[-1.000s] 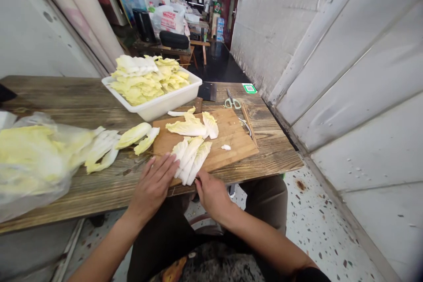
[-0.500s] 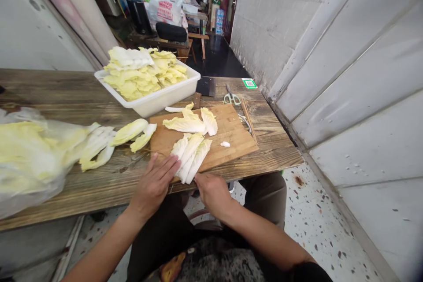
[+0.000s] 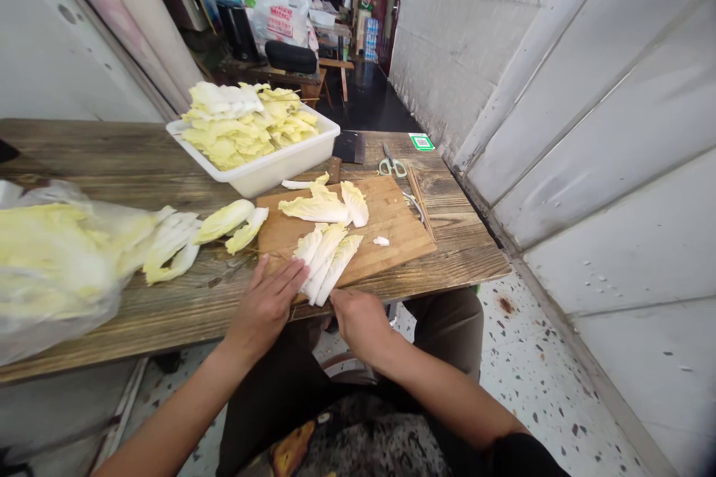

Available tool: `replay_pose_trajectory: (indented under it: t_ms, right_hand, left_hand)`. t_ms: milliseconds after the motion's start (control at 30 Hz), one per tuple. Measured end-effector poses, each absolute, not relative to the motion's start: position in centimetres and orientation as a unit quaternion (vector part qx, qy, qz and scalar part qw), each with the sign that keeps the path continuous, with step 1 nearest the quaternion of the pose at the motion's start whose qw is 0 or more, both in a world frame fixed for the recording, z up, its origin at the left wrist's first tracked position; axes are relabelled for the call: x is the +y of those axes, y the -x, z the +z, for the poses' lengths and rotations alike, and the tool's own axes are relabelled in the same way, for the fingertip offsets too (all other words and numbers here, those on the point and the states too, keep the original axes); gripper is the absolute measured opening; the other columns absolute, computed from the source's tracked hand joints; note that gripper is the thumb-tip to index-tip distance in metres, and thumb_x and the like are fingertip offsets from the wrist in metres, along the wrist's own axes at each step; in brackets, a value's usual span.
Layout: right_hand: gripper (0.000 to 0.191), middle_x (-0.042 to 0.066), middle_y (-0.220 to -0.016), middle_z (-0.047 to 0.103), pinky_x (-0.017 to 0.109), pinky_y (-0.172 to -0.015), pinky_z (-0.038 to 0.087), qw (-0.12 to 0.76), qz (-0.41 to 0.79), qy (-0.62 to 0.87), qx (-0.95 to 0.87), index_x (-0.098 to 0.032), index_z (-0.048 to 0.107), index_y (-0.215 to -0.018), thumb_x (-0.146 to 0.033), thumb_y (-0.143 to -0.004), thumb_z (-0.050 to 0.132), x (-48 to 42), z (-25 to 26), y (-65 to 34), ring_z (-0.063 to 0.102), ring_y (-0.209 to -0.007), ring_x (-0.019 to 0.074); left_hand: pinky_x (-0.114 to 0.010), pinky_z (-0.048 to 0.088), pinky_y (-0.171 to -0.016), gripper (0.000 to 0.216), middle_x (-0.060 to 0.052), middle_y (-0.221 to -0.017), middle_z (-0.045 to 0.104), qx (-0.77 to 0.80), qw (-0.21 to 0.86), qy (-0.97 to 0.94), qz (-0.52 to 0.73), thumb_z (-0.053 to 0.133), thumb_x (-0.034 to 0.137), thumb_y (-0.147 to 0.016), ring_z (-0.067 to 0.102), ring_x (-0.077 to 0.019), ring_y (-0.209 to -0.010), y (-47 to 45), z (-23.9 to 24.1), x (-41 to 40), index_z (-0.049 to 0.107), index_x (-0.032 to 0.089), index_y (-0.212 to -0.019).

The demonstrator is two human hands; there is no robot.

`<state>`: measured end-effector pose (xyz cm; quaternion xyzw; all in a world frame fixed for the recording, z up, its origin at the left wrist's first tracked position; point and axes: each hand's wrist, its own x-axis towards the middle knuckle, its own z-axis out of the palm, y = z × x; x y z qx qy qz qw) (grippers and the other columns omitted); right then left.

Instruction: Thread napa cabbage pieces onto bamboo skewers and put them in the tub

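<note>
Several pale cabbage leaves (image 3: 327,264) lie side by side on the near edge of the wooden cutting board (image 3: 385,257). My left hand (image 3: 271,298) rests flat with fingers stretched out, its fingertips touching the left side of these leaves. At their white lower ends is my right hand (image 3: 361,320), its fingers curled closed; whatever it holds is hidden. Farther back on the board lie more cabbage leaves (image 3: 316,207) and a small white scrap (image 3: 381,241). A thin stick shows near my left fingertips.
A white plastic tub (image 3: 268,177) heaped with cabbage leaves stands behind the board. At left lies a clear bag (image 3: 83,313) of leaves, with loose leaves (image 3: 224,222) beside it. Scissors (image 3: 391,164) and thin wooden sticks (image 3: 421,201) lie at right. A wall (image 3: 559,127) borders the right side.
The view has shifted very slightly. Both hands stay at the same leaves, and nothing has visibly been taken up or let go.
</note>
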<state>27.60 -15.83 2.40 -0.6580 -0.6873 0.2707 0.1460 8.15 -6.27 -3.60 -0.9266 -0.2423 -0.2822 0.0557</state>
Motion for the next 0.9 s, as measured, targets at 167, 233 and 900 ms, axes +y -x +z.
replay_pose_trajectory:
  t_ms: [167,233,900]
  right_hand:
    - [0.023,0.011,-0.093,0.075,0.030,-0.081,0.044,0.243,0.357,0.652,-0.623,-0.016,0.068,-0.086,-0.013,-0.095,0.048,-15.4,1.4,-28.2,0.067,-0.089,0.0228]
    - [0.026,0.006,-0.077,0.071,0.026,-0.072,0.044,0.281,0.413,0.646,-0.577,-0.017,0.064,-0.074,-0.015,-0.095,0.048,-15.3,0.8,-28.0,0.066,-0.075,0.0181]
    - [0.026,-0.013,-0.043,0.044,0.017,-0.030,0.022,0.464,0.663,0.531,-0.252,-0.021,0.047,-0.072,-0.030,-0.096,0.049,-12.2,1.0,-20.9,0.029,-0.026,0.0041]
  left_hand:
    - [-0.054,0.035,-0.116,0.041,-0.011,-0.129,0.069,-0.270,0.029,0.915,-0.298,0.042,0.010,-0.096,0.063,-0.0234,-0.122,-8.2,-3.3,-6.4,0.054,0.022,-0.133]
    - [-0.052,0.042,-0.112,0.040,-0.016,-0.134,0.065,-0.312,0.013,0.897,-0.313,0.046,0.019,-0.097,0.059,-0.0262,-0.127,-8.1,-2.9,-6.7,0.050,0.018,-0.137]
    - [-0.042,0.052,-0.102,0.044,-0.015,-0.125,0.071,-0.481,-0.129,0.852,-0.164,0.036,0.029,-0.092,0.068,-0.0266,-0.114,-9.5,0.9,-2.5,0.073,0.012,-0.110]
